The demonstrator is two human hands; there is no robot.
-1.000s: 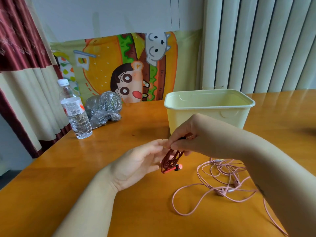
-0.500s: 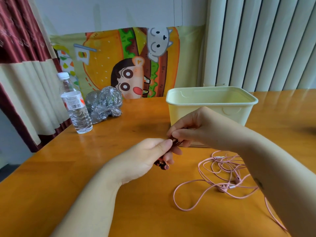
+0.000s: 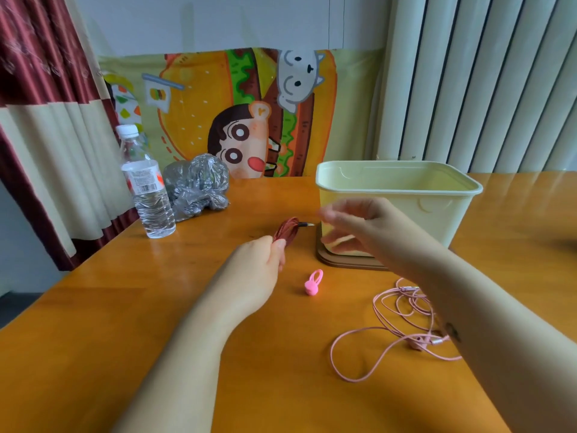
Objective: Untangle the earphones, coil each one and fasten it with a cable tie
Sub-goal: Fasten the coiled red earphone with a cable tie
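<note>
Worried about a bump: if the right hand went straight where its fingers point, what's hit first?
Probably the plug of the red earphones in the left hand; the right hand is blurred, depth unsure.

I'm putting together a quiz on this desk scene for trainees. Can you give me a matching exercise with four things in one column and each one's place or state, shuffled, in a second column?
Things
1. red earphones
2. pink earphones
3. pink cable tie
4. water bottle

Place or state
A. stands upright near the table's left edge, beside a crumpled plastic bag
B. lies on the table, untouched, between the two earphones
C. coiled, gripped by the left hand
D. loose and sprawled on the table's right side

Pairs: 1-C, 2-D, 3-B, 4-A
</note>
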